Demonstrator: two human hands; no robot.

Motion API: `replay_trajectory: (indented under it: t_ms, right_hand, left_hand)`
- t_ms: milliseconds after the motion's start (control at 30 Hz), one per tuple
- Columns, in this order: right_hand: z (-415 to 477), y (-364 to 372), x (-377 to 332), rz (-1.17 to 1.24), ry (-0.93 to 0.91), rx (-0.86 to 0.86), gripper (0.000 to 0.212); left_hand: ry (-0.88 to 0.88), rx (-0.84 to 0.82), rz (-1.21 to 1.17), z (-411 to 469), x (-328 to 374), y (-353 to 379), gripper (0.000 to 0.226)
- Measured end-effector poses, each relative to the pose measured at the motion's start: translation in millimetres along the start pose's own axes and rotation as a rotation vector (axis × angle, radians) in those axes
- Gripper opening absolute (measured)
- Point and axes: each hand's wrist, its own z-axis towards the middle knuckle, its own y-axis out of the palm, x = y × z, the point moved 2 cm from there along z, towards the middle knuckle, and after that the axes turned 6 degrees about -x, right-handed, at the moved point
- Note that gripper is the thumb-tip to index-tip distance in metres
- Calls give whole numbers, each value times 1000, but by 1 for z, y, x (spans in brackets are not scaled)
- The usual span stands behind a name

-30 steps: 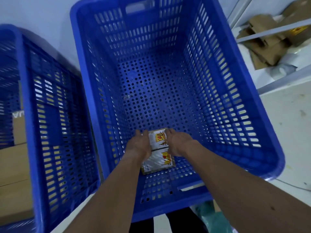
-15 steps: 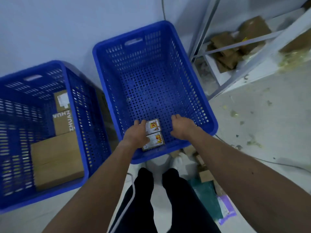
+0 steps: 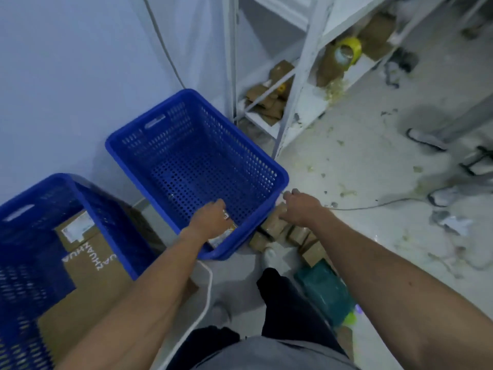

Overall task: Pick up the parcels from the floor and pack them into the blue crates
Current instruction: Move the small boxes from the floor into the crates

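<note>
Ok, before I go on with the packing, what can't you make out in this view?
- Small packet in the right crate: mostly covered by the left hand; label unreadable.
- Left crate: cut off by the left edge; its boxes partly behind the forearm.
- Floor parcels: partly under the right hand; count unclear.
- Shelf items: blurred.

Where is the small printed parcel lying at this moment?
In the head view, the small printed parcel lies on the floor of the right-hand blue crate, in its near corner, partly under the left hand.
</note>
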Motion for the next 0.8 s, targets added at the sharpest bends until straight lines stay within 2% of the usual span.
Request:
replay_trajectory:
  t_ms: [300, 500, 633, 733, 800]
  right_hand:
    - [-148, 108, 31, 188, 325, 11, 57]
    - [-225, 174, 67, 363, 503, 31, 58]
    - [-269, 224, 92, 484, 596, 17, 57]
    - [-306, 263, 114, 567, 620, 51, 55]
    - [-332, 293, 135, 628, 646, 63, 55]
  left_hand:
    - [286, -112, 181, -59, 45, 56, 45]
    - [470, -172, 306, -90, 128, 91, 32]
    - [560, -217, 394, -111, 183, 131, 40]
    - [629, -266, 479, -126, 224, 172, 32]
    - [646, -293, 529, -140, 254, 202, 34]
